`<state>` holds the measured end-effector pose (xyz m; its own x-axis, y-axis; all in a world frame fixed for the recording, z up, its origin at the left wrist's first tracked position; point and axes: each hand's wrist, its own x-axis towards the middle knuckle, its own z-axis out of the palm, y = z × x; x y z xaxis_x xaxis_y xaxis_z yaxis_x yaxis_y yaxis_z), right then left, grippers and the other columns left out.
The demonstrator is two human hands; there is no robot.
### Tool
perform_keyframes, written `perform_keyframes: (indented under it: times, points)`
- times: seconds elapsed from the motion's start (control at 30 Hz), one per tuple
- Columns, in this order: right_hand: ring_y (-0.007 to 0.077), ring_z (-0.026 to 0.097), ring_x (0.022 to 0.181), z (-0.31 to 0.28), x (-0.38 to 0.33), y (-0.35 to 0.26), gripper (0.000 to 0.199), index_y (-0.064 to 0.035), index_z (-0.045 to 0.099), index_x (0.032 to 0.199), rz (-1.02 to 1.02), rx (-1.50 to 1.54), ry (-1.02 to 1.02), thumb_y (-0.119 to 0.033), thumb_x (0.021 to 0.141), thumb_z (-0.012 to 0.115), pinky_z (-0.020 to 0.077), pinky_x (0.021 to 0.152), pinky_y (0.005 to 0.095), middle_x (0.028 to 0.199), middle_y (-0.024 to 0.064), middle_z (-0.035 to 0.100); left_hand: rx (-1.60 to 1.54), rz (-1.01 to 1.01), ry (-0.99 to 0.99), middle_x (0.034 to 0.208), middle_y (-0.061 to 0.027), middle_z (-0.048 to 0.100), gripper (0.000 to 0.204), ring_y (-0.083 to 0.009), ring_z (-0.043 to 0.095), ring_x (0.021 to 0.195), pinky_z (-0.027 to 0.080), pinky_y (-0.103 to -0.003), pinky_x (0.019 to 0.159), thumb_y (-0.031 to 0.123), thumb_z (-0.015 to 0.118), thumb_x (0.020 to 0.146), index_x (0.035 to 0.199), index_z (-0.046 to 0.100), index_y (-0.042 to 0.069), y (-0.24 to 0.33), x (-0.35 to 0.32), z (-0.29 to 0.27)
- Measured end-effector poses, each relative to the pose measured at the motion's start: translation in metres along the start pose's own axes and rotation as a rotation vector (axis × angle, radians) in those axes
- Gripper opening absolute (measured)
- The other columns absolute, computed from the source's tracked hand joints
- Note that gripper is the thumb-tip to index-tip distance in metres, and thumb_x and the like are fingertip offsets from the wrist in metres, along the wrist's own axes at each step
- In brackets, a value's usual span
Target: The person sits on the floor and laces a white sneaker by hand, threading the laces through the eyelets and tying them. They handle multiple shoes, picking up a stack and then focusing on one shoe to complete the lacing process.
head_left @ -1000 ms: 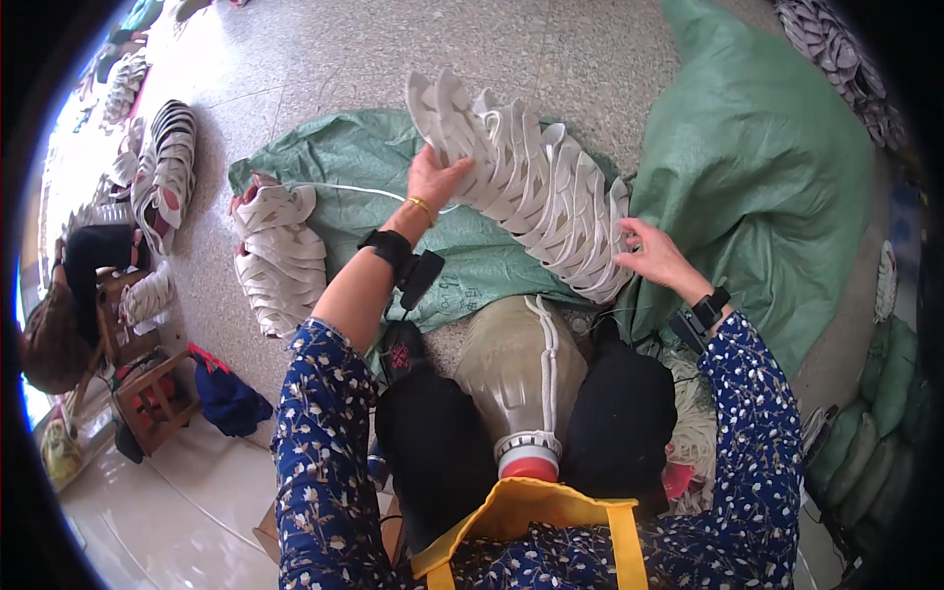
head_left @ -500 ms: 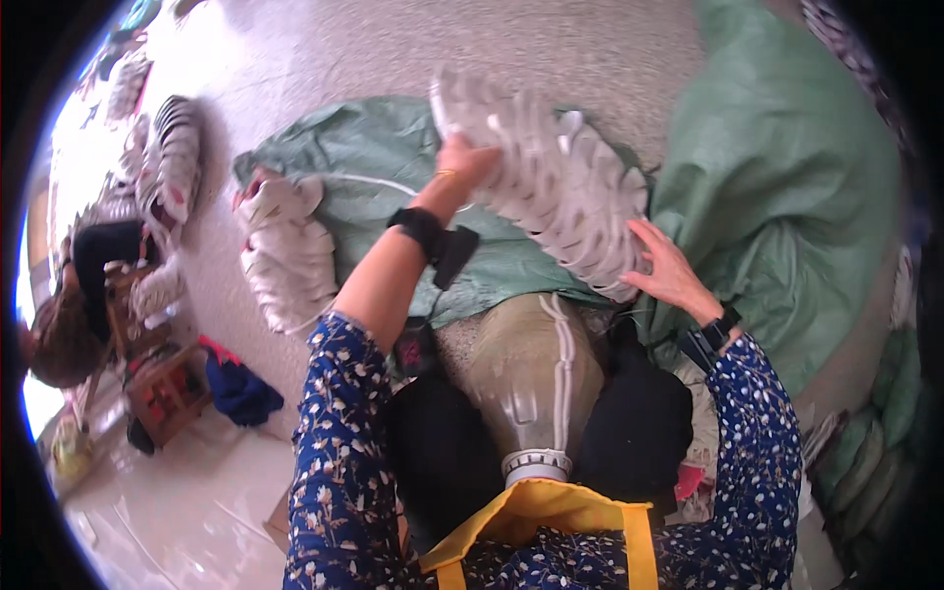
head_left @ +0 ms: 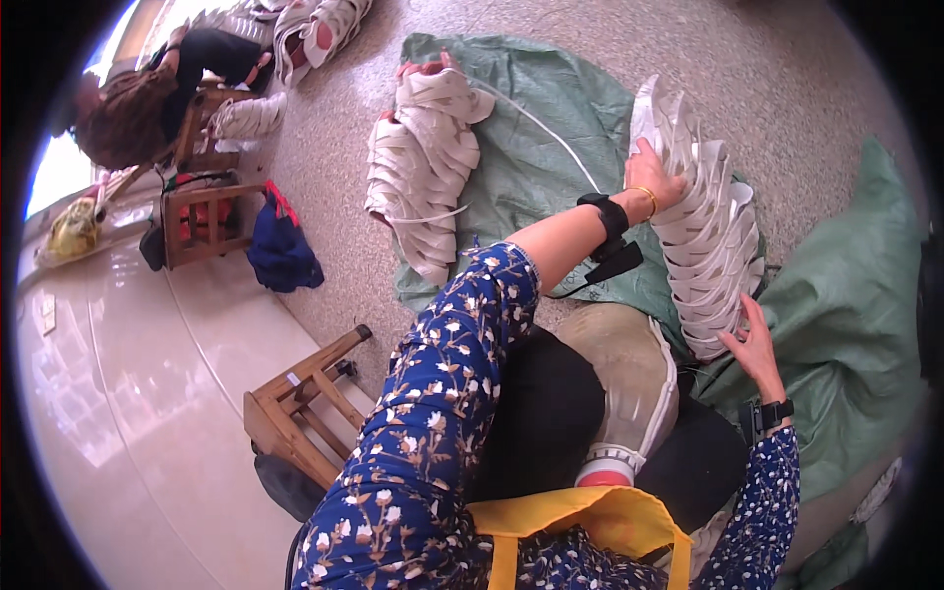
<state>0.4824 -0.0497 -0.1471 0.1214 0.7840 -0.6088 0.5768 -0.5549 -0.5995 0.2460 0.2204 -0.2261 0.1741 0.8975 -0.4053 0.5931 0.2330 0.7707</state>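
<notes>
Right of centre, person's left hand (head_left: pixel 657 185) grips the upper part of a nested white stack (head_left: pixel 700 258), right hand (head_left: pixel 757 348) spread open against its lower end, green sheet (head_left: pixel 536 118) upper centre.

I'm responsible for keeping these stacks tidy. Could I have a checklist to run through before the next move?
1. Left hand on the white stack, upper part: ok, gripping.
2. Right hand at its lower end: ok, fingers against the side.
3. Its pieces overlapping in a row: ok.
4. Other stack apart from it: ok, lies to the left.
5. White cord clear of the left wristband in view: not ok, runs up to it.
6. Lower end supported underneath: cannot tell.
</notes>
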Motion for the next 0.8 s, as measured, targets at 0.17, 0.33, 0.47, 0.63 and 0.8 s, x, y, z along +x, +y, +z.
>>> perform_keyframes:
  times: [0.17, 0.33, 0.47, 0.63, 0.8]
  points:
    - [0.0326, 0.045, 0.142, -0.007, 0.008, -0.006, 0.095, -0.0055, 0.034, 0.158, 0.022, -0.053, -0.043, -0.014, 0.078, 0.084, 0.0507, 0.108, 0.0471, 0.158, 0.0150, 0.037, -0.067, 0.104, 0.144, 0.103, -0.0248, 0.066, 0.069, -0.0406, 0.066, 0.101, 0.054, -0.048, 0.089, 0.034, 0.087, 0.075, 0.113, 0.044, -0.004, -0.031, -0.021, -0.026]
    - [0.0334, 0.047, 0.141, -0.008, 0.008, 0.002, 0.096, -0.0030, 0.033, 0.158, 0.038, -0.098, -0.047, -0.013, 0.077, 0.085, 0.0529, 0.105, 0.0461, 0.157, 0.0159, 0.037, -0.085, 0.135, 0.215, 0.094, -0.0178, 0.065, 0.049, -0.0317, 0.066, 0.084, 0.054, -0.044, 0.076, 0.034, 0.084, 0.083, 0.102, 0.053, 0.002, -0.079, -0.073, -0.111]
    - [0.0336, 0.051, 0.136, -0.013, 0.015, 0.008, 0.097, -0.0023, 0.034, 0.157, 0.046, -0.111, -0.071, -0.014, 0.076, 0.086, 0.0552, 0.100, 0.0462, 0.155, 0.0159, 0.040, -0.044, 0.001, 0.348, 0.085, -0.0111, 0.065, 0.041, -0.0237, 0.064, 0.077, 0.054, -0.040, 0.072, 0.031, 0.083, 0.085, 0.099, 0.057, 0.003, -0.140, -0.116, -0.186]
    - [0.0335, 0.055, 0.131, -0.016, 0.019, 0.005, 0.098, 0.0019, 0.036, 0.155, 0.020, -0.194, -0.084, -0.018, 0.075, 0.088, 0.0576, 0.094, 0.0434, 0.149, 0.0181, 0.045, 0.016, -0.232, 0.595, 0.082, -0.0073, 0.064, 0.044, -0.0194, 0.061, 0.075, 0.053, -0.037, 0.072, 0.036, 0.086, 0.084, 0.096, 0.059, 0.004, -0.207, -0.151, -0.253]
    - [0.0353, 0.057, 0.129, -0.021, 0.020, -0.023, 0.098, 0.0037, 0.038, 0.154, 0.042, -0.295, -0.125, -0.023, 0.074, 0.088, 0.0547, 0.100, 0.0430, 0.147, 0.0212, 0.048, -0.109, -0.496, 0.853, 0.103, -0.0188, 0.063, 0.069, -0.0346, 0.063, 0.098, 0.051, -0.046, 0.091, 0.046, 0.094, 0.068, 0.102, 0.057, 0.000, -0.273, -0.138, -0.279]
